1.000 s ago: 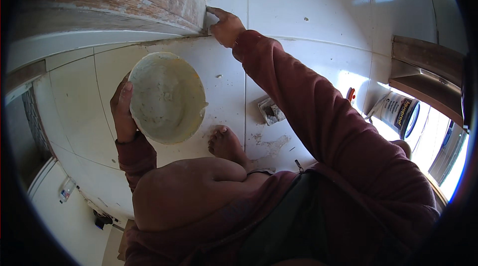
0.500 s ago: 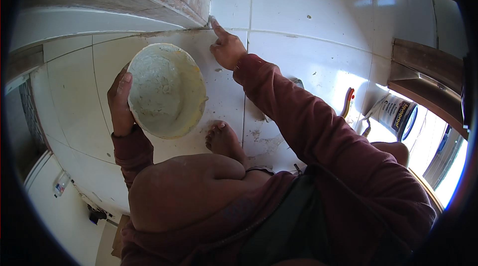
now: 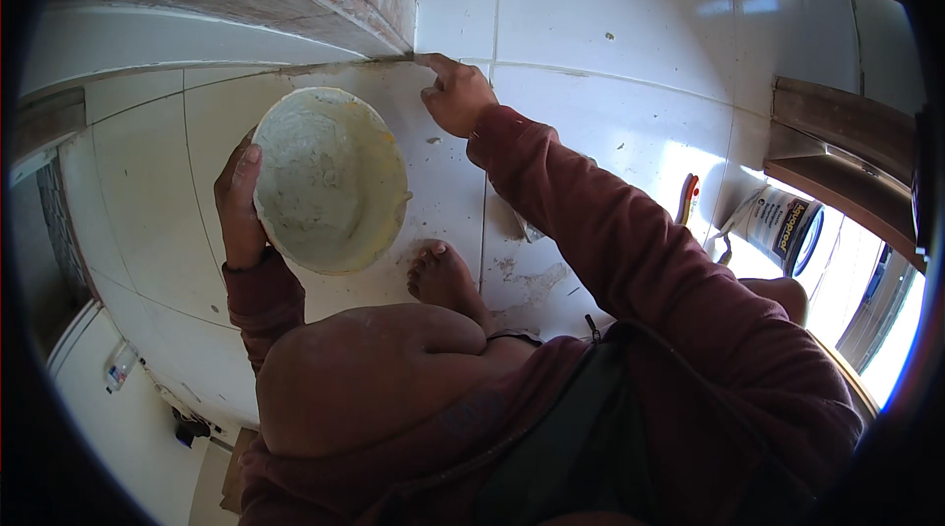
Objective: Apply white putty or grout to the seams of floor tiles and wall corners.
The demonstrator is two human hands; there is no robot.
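My left hand (image 3: 239, 193) grips a round pale bowl (image 3: 392, 206) by its left side, thumb over the rim. Greyish-white paste (image 3: 317, 167), wet-looking and smeared up the inner wall, fills part of it. With its index finger stretched out, my right hand (image 3: 459, 99) reaches the foot of a worn wooden post (image 3: 379, 9), where it meets the tiled floor. The fingertip is at the corner joint. Its other fingers are curled, and nothing shows in them.
My bare foot (image 3: 445, 277) rests on white floor tiles (image 3: 610, 147) dotted with crumbs. To the right lie a red-handled tool (image 3: 687, 199) and a tipped-over white tub (image 3: 771, 218) with a dark label. A brown wooden frame (image 3: 837, 127) stands beyond.
My right fingertip has moved down from the side of the post to the floor corner, and the index finger now points more leftward. The bowl has hardly moved.
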